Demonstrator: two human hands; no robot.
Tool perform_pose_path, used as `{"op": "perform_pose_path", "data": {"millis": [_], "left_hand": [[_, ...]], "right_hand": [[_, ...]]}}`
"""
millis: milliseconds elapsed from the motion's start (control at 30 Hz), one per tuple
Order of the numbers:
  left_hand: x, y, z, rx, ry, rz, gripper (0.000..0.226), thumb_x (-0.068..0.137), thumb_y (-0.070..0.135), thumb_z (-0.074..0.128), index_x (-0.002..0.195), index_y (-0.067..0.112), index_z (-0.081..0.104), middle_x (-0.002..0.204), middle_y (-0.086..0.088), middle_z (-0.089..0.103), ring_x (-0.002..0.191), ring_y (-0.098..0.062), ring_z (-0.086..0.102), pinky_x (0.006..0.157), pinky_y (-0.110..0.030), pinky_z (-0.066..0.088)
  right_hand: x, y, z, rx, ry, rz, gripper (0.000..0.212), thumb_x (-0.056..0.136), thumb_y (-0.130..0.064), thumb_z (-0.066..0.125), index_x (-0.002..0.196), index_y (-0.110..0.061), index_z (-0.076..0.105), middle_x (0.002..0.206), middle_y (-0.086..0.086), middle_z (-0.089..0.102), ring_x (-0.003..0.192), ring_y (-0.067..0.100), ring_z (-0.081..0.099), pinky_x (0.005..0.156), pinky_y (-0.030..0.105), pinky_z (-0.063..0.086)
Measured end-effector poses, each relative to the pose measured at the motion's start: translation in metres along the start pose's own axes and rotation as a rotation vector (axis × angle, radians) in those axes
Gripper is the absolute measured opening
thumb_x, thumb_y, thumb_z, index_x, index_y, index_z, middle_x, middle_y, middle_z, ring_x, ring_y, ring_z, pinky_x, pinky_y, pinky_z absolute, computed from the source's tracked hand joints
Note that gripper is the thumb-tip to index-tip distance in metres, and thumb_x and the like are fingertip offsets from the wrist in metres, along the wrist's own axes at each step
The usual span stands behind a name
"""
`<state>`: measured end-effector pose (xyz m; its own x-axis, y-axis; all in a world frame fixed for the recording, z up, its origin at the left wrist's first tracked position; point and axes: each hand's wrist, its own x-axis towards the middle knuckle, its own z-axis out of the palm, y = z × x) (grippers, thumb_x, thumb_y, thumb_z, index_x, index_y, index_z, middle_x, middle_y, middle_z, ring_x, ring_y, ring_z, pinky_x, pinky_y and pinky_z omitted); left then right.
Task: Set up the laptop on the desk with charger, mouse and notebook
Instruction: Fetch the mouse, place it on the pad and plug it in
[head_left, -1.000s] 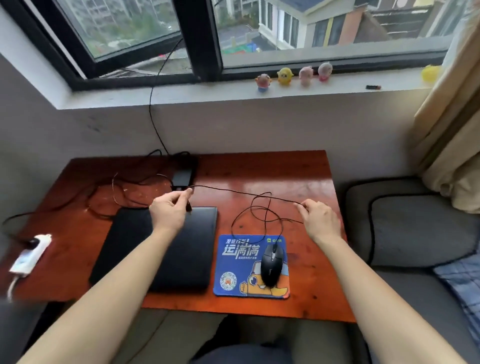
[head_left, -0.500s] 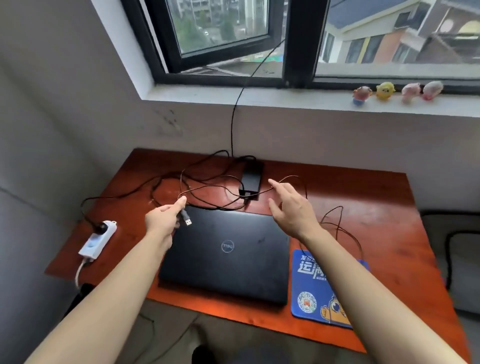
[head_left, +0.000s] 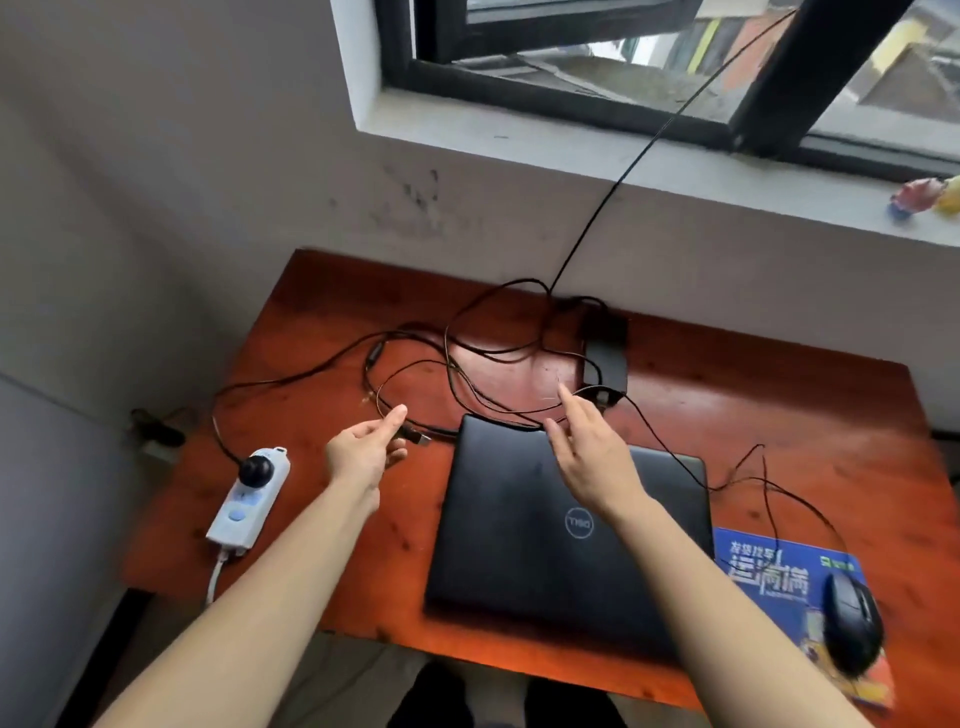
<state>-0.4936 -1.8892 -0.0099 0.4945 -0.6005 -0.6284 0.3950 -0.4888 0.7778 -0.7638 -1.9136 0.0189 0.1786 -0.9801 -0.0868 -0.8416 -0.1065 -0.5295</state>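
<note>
A closed black laptop (head_left: 545, 530) lies on the red-brown desk (head_left: 322, 519). My left hand (head_left: 366, 449) pinches the mouse's USB plug (head_left: 418, 438) just left of the laptop's far corner. My right hand (head_left: 589, 457) hovers over the laptop's far edge, fingers apart, touching a thin mouse cable (head_left: 670, 452). That cable runs right to the black mouse (head_left: 852, 626) on a blue mouse pad (head_left: 769, 571). The black charger brick (head_left: 605, 358) lies behind the laptop among tangled cables. No notebook is in view.
A white power strip (head_left: 249, 501) with a black plug in it lies at the desk's left edge. A black cable (head_left: 639, 150) rises from the desk to the window. Small toy figures (head_left: 917, 195) stand on the sill at the right.
The view has swung left and down. My left hand has carried the USB plug leftward past the laptop's corner. My right hand has moved from the right side to above the laptop.
</note>
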Motion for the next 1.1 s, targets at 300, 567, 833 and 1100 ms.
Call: {"op": "perform_pose_path", "data": {"millis": [300,567,833,1100], "left_hand": [[0.014,-0.029,0.001,0.039,0.085,-0.108,0.011,0.080,0.006,0.081,0.088,0.007,0.074,0.087,-0.006,0.075,0.072,-0.015,0.074,0.061,-0.018,0.056],[0.003,-0.034,-0.006,0.277,0.191,-0.020,0.017,0.076,0.006,0.082,0.086,0.019,0.077,0.080,-0.002,0.076,0.073,-0.015,0.071,0.074,-0.027,0.055],[0.006,-0.037,-0.019,0.243,0.207,-0.023,0.017,0.082,0.008,0.078,0.097,0.014,0.072,0.090,-0.004,0.072,0.071,-0.013,0.065,0.071,-0.025,0.054],[0.034,-0.032,-0.032,0.312,0.041,0.034,0.018,0.087,0.008,0.072,0.098,0.022,0.076,0.097,0.003,0.073,0.082,-0.014,0.063,0.078,-0.027,0.055]], "right_hand": [[0.025,0.005,0.028,-0.088,0.126,0.014,0.024,0.097,-0.041,0.060,0.095,-0.021,0.072,0.088,0.000,0.072,0.083,0.024,0.067,0.068,0.032,0.046],[0.044,0.023,0.049,0.117,0.010,0.083,0.021,0.099,-0.044,0.049,0.105,-0.028,0.062,0.092,-0.015,0.053,0.087,0.013,0.058,0.074,0.029,0.038],[0.043,0.028,0.053,0.069,0.061,0.139,0.019,0.097,-0.044,0.054,0.100,-0.029,0.066,0.091,-0.010,0.061,0.089,0.018,0.062,0.070,0.028,0.037],[0.019,0.026,0.054,0.002,0.098,0.389,0.030,0.098,-0.040,0.050,0.117,-0.023,0.065,0.116,0.002,0.064,0.109,0.026,0.060,0.088,0.039,0.047]]}}
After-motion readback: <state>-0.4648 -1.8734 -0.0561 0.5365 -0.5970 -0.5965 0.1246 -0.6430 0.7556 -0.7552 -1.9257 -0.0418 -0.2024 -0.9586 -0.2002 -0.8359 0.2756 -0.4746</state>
